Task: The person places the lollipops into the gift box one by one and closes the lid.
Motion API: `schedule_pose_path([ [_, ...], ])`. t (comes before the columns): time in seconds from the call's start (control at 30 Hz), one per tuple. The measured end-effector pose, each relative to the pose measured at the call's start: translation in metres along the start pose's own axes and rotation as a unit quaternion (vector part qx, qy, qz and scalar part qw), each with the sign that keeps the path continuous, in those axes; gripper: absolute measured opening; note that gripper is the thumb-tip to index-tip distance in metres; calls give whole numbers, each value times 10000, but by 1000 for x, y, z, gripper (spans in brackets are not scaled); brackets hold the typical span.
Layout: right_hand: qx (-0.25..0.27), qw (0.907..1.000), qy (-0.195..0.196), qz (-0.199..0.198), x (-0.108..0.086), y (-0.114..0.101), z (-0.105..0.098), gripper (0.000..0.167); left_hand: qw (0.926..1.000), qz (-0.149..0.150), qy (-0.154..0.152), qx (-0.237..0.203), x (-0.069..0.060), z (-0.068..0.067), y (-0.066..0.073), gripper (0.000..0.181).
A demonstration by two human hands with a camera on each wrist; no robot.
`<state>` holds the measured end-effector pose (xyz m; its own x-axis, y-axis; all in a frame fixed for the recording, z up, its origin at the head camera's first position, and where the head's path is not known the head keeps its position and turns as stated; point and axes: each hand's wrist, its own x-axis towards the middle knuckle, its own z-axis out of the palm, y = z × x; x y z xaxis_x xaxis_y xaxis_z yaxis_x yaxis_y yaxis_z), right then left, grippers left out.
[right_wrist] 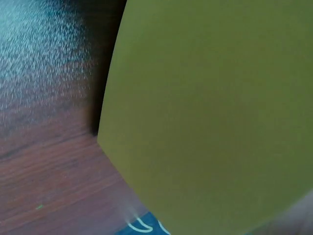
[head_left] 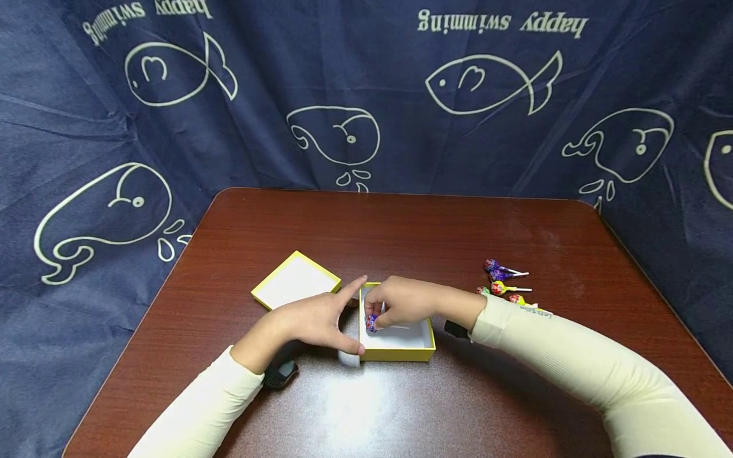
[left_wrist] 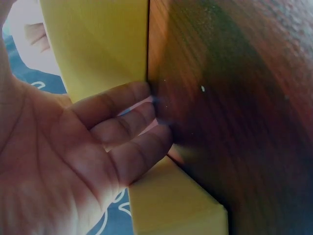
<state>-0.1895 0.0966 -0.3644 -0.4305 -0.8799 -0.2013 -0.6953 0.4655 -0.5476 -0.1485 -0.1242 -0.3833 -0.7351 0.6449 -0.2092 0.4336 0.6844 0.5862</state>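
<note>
A yellow-rimmed lid (head_left: 296,280) lies left on the worktop (head_left: 366,235); the left hand (head_left: 314,320), fingers extended, touches the left side of a yellow box (head_left: 397,354). Within it, the right hand's (head_left: 405,301) grip pinches a purple lollipop (head_left: 371,323). Other lollipops (head_left: 497,288) lie right.

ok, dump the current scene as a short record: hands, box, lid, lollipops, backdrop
right hand: pinches purple-wrapped lollipop, in or just above box
left hand: fingers spread, at box's left side
yellow box: uncovered, white inside, on wooden table
lid: left of box, white inside up
loose lollipops: right side, partly behind sleeve
backdrop: navy fish-print curtain
</note>
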Motion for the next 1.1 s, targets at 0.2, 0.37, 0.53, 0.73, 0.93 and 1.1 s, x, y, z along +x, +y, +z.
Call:
schedule_pose_path([
  [0.2,141,9998,62,115,4,0,5,8,10000,-35,-9,12,0,1,0,122],
  [0.37,251,9994,-12,252,6,-3,9,9,10000,-70,-44,-3,0,1,-1,123],
  [0.53,473,9977,-265,409,7,-4,9,8,10000,1,-6,11,1,1,-2,123],
  [0.73,951,9932,-517,435,7,-3,10,10,10000,-18,5,-6,1,1,-1,123],
  [0.93,1420,9861,-708,488,7,-2,11,20,10000,-64,28,9,0,1,0,122],
  [1.1,1751,9795,-865,489,7,-1,13,26,10000,-52,15,-6,0,1,-1,122],
])
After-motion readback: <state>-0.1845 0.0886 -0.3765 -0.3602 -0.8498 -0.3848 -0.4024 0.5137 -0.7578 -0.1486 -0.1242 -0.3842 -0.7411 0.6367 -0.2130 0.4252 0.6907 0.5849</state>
